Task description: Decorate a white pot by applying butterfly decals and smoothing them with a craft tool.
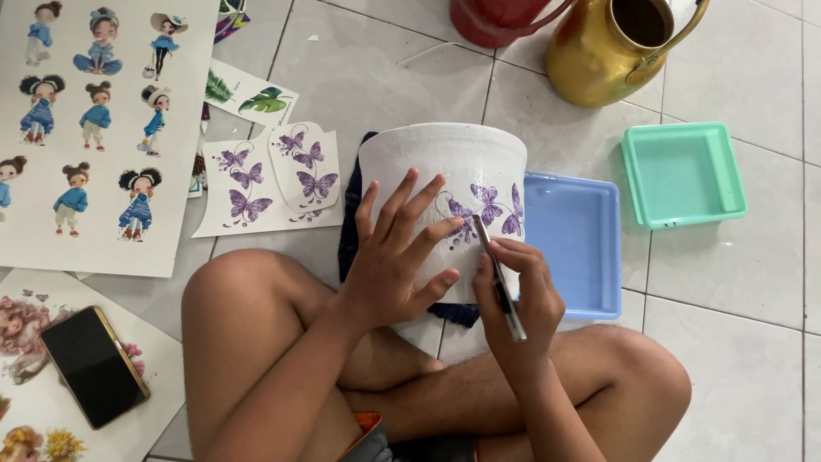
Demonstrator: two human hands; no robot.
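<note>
The right hand [522, 291] has its grip closed around a slim dark pen-like tool [499, 278], fingers pinched on the shaft, the tool's tip resting against the side of a white pot [445, 158] just below the purple butterfly decal [489, 208]. The left hand [395, 257] lies flat on the pot's wall with its fingers spread apart, palm pressed to the surface and clamped on nothing. The pot sits in the centre of the frame, on the floor between the person's crossed bare legs, lying tilted with its opening toward the person; its wall is rough matt white, and it carries 2 or 3 purple butterflies with thin curling lines at its right-hand side. A dark blue cloth [351, 239] lies under the pot. Just to the right sits a shallow blue tray [581, 248], and further right, apart from it, a smaller green tray [684, 175]. At the upper edge of the frame stand a gold metal jug [599, 60] and a red vessel [487, 21] beside it. Left of the pot lies a cut sheet of purple butterfly decals [265, 184], with a leaf sheet [252, 94] above it. The upper left holds a large sheet of small doll figures in blue clothes [94, 128]. At the lower left a dark phone [94, 366] lies on another printed sheet [26, 325]. All rests on a pale tiled floor [735, 325].
</note>
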